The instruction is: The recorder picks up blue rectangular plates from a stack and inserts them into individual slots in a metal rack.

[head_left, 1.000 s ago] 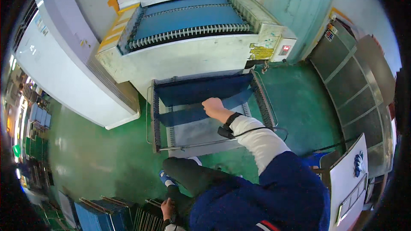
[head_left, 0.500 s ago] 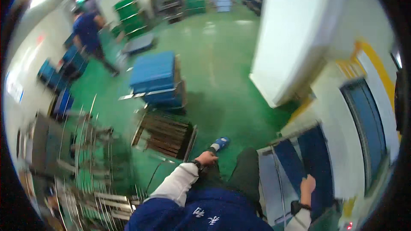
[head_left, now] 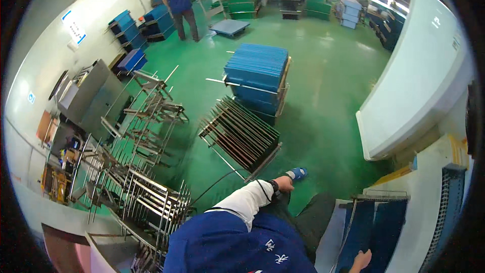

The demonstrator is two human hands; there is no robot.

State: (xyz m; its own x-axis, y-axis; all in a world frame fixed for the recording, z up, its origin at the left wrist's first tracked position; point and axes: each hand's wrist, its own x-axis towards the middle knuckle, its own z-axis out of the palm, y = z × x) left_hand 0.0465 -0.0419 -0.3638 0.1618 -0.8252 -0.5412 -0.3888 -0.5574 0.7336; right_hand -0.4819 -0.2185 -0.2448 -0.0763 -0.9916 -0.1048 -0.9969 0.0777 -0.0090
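My left hand [head_left: 284, 184], at the end of a white sleeve with a black wristband, hangs low over my leg. Its fingers are curled and partly hidden; whatever they hold, if anything, does not show. At the lower right my right hand [head_left: 361, 260] is closed at the edge of a dark blue flat panel [head_left: 359, 225]. A second dark blue panel [head_left: 389, 227] lies alongside it on the right. Both rest on a machine bed with a thin metal frame [head_left: 386, 192] at its far end. Beside them on the left is a pale grey-blue surface [head_left: 331, 227].
A slotted metal rack [head_left: 242, 136] stands ahead, with stacked blue trays [head_left: 257, 65] behind it. Metal stands [head_left: 151, 192] crowd the left, near a black cable [head_left: 214, 184]. A white column [head_left: 419, 71] rises at right. A person [head_left: 178, 0] stands beside a cart [head_left: 230, 27].
My view has swung left, so the racks and trays appear further right. The gap between the two dark blue panels has narrowed. Far off, the person has moved closer to the cart.
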